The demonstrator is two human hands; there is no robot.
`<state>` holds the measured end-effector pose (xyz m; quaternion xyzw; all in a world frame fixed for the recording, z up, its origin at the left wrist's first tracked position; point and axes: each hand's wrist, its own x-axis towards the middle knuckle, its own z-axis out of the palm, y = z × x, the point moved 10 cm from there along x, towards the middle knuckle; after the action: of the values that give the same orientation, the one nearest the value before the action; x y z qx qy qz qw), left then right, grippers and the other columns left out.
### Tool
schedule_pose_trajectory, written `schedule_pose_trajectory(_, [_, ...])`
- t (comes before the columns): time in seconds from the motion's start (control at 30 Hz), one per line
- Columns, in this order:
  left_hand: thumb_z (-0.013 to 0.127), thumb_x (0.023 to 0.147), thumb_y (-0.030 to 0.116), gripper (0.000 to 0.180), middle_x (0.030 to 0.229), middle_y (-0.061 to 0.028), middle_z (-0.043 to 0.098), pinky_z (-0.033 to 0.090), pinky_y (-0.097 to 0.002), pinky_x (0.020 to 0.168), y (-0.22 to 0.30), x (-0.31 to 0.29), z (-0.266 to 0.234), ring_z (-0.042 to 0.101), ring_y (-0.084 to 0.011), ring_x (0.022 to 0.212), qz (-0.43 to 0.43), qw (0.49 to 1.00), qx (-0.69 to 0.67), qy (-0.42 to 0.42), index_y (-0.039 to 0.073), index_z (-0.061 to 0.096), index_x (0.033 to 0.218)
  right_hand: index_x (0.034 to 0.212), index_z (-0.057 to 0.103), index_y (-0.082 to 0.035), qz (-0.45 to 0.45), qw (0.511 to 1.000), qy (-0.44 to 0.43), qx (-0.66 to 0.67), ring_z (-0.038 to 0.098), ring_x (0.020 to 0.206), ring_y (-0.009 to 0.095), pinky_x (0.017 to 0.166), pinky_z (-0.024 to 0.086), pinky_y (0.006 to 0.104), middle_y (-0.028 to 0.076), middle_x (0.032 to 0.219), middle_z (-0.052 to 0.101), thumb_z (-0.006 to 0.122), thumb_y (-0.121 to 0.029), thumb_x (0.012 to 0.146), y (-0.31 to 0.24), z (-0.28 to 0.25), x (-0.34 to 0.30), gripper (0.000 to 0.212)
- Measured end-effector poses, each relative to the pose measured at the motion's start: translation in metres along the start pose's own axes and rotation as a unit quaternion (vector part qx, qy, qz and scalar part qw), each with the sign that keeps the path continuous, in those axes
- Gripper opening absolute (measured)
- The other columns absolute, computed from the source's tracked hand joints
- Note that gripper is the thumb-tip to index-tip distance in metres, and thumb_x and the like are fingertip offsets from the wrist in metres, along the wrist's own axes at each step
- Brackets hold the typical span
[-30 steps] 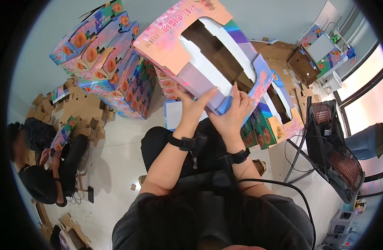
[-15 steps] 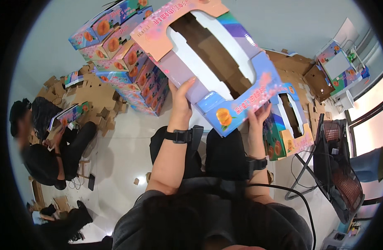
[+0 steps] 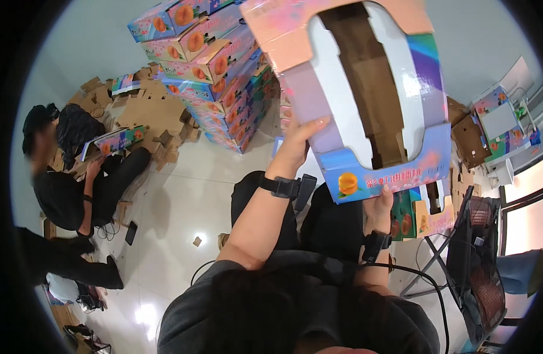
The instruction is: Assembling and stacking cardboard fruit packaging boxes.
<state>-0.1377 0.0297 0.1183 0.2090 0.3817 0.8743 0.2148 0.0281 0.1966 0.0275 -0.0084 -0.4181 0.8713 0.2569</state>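
A printed fruit carton (image 3: pixel 392 174) with peach, lilac and blue sides is raised in front of me, tilted. Its long cut-out, edged by white flaps, faces me and shows a brown inside. My left hand (image 3: pixel 304 138) grips the carton's left side, thumb lying on the lilac face and the fingers hidden behind. At the lower blue edge, my right hand (image 3: pixel 379 207) holds the carton from below, fingertips against it. Partly hidden behind the right hand stands a similar carton (image 3: pixel 406 221) with a green side and a peach-coloured panel.
A tall stack of fruit cartons (image 3: pixel 215 76) stands to the left against the wall. Flattened cardboard (image 3: pixel 150 118) covers the floor beyond it. A seated person (image 3: pixel 64 189) at the left handles a printed carton piece (image 3: pixel 121 140). A folding chair (image 3: pixel 475 253) stands at my right.
The carton has turned clockwise, its cut-out now nearer upright, and shifted right with both hands. The whole view has shifted too. At the lower left, another person's legs have moved.
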Motion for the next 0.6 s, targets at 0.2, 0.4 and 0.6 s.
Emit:
schedule_pose_trajectory(0.2, [0.076, 0.067, 0.015, 0.095, 0.131, -0.0083, 0.043, 0.033, -0.0329, 0.1, 0.022, -0.003, 0.025, 0.041, -0.0205, 0.121, 0.055, 0.99, 0.108, -0.071, 0.008, 0.021, 0.143, 0.125, 0.047, 0.002, 0.097, 0.995, -0.019, 0.032, 0.046, 0.121, 0.03, 0.107, 0.029, 0.0456, 0.015, 0.128, 0.051, 0.07, -0.033, 0.075, 0.044, -0.023, -0.005, 0.065])
schedule_pose_trajectory(0.4, [0.076, 0.07, 0.016, 0.104, 0.14, -0.0132, 0.033, 0.029, -0.0329, 0.104, 0.028, 0.005, 0.027, 0.034, -0.0224, 0.129, 0.047, 0.989, 0.111, -0.084, 0.009, 0.007, 0.147, 0.124, 0.046, 0.001, 0.14, 0.985, -0.02, 0.101, 0.046, 0.121, 0.029, 0.106, 0.03, 0.0454, 0.013, 0.127, 0.052, 0.07, -0.028, 0.076, 0.07, 0.006, -0.01, 0.061])
schedule_pose_trajectory(0.6, [0.079, 0.07, 0.028, 0.114, 0.14, -0.0209, 0.031, 0.03, -0.0349, 0.104, 0.007, 0.017, -0.008, 0.034, -0.0282, 0.13, 0.018, 0.973, 0.222, -0.056, 0.001, -0.002, 0.145, 0.123, 0.046, 0.0, 0.187, 0.972, 0.025, 0.141, 0.049, 0.118, 0.026, 0.103, 0.035, 0.0438, 0.012, 0.124, 0.053, 0.067, -0.024, 0.08, 0.094, 0.01, -0.014, 0.053])
